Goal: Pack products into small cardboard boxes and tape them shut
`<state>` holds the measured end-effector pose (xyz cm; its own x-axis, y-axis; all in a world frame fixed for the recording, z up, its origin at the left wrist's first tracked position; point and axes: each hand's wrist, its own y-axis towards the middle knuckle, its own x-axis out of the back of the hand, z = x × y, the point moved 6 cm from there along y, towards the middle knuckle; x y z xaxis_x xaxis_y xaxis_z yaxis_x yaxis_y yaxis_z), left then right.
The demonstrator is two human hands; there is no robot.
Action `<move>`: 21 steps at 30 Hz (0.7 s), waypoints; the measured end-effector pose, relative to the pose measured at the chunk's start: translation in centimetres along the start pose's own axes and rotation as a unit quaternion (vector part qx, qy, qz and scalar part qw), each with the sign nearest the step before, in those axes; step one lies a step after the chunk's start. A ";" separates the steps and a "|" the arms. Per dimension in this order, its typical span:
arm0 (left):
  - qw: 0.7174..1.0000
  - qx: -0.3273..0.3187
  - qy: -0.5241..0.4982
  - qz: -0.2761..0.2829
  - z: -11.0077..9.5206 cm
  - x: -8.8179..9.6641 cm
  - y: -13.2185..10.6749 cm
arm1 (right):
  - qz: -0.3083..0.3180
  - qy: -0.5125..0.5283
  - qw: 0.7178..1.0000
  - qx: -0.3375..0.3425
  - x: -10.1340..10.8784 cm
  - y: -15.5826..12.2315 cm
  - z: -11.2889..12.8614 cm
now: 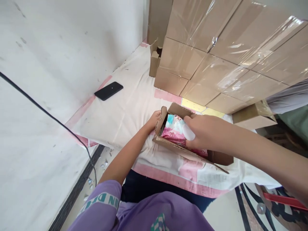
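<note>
My left hand [154,120] grips an open brown cardboard box [178,110], my right hand [198,131] the pink-and-blue packet [173,131] inside; white-and-pink cloth-draped table [120,118] beside scuffed white wall [72,41].

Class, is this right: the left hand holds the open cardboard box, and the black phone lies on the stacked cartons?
No: the head view shows the black phone on the pale cloth. The left hand does hold the open cardboard box.

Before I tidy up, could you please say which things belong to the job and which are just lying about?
In hand:
open cardboard box, left hand at its end
colourful packet, right hand on it

Seemingly unused:
black phone
dark cable
</note>
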<state>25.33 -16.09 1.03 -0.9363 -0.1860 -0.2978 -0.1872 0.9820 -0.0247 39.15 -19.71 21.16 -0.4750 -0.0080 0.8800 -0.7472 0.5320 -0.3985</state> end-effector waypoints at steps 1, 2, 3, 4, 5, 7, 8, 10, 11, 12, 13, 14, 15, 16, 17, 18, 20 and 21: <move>1.000 -0.002 0.005 0.001 -0.1 0.0 0.0 | 0.007 0.003 1.000 0.000 -0.6 0.5 0.0; 1.000 -0.005 0.010 -0.002 -0.2 0.1 0.1 | 0.015 0.006 1.000 0.000 -1.2 0.8 0.0; 1.000 -0.008 0.015 -0.007 -0.2 0.2 0.1 | 0.028 0.008 1.000 -0.001 -1.8 1.2 0.1; 1.000 -0.011 0.020 -0.012 -0.3 0.3 0.2 | 0.044 0.008 0.999 -0.002 -2.3 1.5 0.2; 1.000 -0.013 0.024 -0.015 -0.4 0.3 0.2 | 0.062 0.007 0.998 -0.002 -2.9 1.8 0.3; 0.999 -0.014 0.033 -0.016 -0.4 0.3 0.3 | 0.086 0.003 0.996 0.002 -3.7 2.4 0.7; 0.999 -0.015 0.036 -0.015 -0.5 0.3 0.3 | 0.091 0.002 0.996 0.003 -4.0 2.7 0.9; 0.999 -0.018 0.040 -0.010 -0.5 0.2 0.3 | 0.092 0.002 0.996 0.003 -4.5 3.2 1.2; 0.999 -0.020 0.042 -0.008 -0.5 0.2 0.2 | 0.093 0.003 0.996 0.002 -4.7 3.4 1.3; 0.999 -0.022 0.044 -0.006 -0.5 0.2 0.2 | 0.094 0.004 0.996 0.000 -4.9 3.6 1.4; 0.999 -0.025 0.045 -0.005 -0.4 0.2 0.2 | 0.096 0.005 0.995 -0.001 -5.1 3.7 1.5; 0.999 -0.028 0.046 -0.004 -0.4 0.2 0.1 | 0.097 0.005 0.995 -0.002 -5.3 3.7 1.6; 0.998 -0.030 0.047 -0.003 -0.3 0.1 0.1 | 0.096 0.005 0.995 -0.002 -5.4 3.8 1.7; 0.998 -0.032 0.047 -0.002 -0.3 0.1 0.2 | 0.094 0.006 0.996 0.000 -5.6 3.9 1.8; 0.998 -0.034 0.048 -0.001 -0.2 0.2 0.2 | 0.093 0.007 0.996 0.002 -5.8 4.0 1.9; 0.998 -0.036 0.048 0.000 -0.1 0.2 0.3 | 0.093 0.010 0.996 0.003 -6.1 4.2 2.0; 0.998 -0.040 0.050 0.001 0.1 0.2 0.4 | 0.094 0.021 0.995 0.005 -6.7 4.6 2.2; 0.998 -0.042 0.052 0.003 0.1 0.2 0.4 | 0.090 0.033 0.995 0.007 -6.7 4.7 2.2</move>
<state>25.11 -15.69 0.84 -0.9625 -0.1859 -0.1975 -0.2008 0.9779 0.0580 37.81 -19.06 12.81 -0.5709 0.1418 0.8087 -0.6596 0.5072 -0.5546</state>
